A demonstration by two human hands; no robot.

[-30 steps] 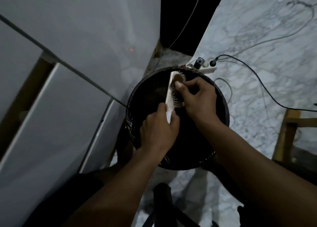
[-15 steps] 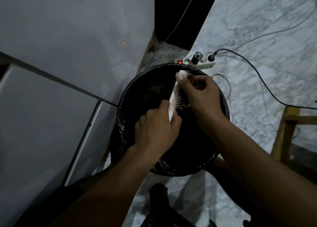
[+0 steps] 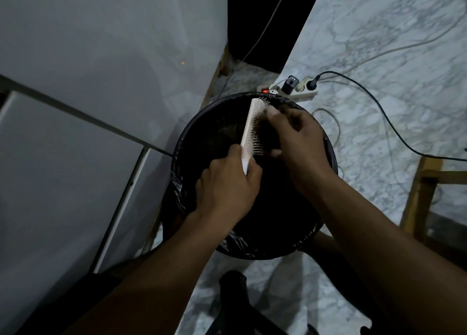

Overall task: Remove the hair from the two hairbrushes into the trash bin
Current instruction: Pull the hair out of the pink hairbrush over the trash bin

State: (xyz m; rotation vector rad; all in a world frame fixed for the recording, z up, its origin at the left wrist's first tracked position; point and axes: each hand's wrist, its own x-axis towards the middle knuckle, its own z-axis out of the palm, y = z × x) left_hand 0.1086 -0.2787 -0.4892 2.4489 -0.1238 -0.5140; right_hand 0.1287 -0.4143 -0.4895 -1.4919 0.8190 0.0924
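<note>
A white hairbrush (image 3: 250, 130) is held over the round black trash bin (image 3: 326, 142), its bristles facing right. My left hand (image 3: 227, 183) is closed around the brush's handle. My right hand (image 3: 295, 140) sits against the bristles, with the thumb and fingers pinched into them near the top of the head. Whether hair is between the fingers is too dark to tell. The bin is lined with a black bag. A second hairbrush is not in view.
A white power strip (image 3: 293, 89) with plugs and a red light lies on the marble floor just behind the bin. A black cable (image 3: 386, 122) runs off to the right. A white cabinet (image 3: 75, 107) stands on the left, a wooden stool leg (image 3: 417, 195) on the right.
My right hand has slid from the brush's tip down along the bristles. The brush stands more exposed at its top. The view has shifted slightly.
</note>
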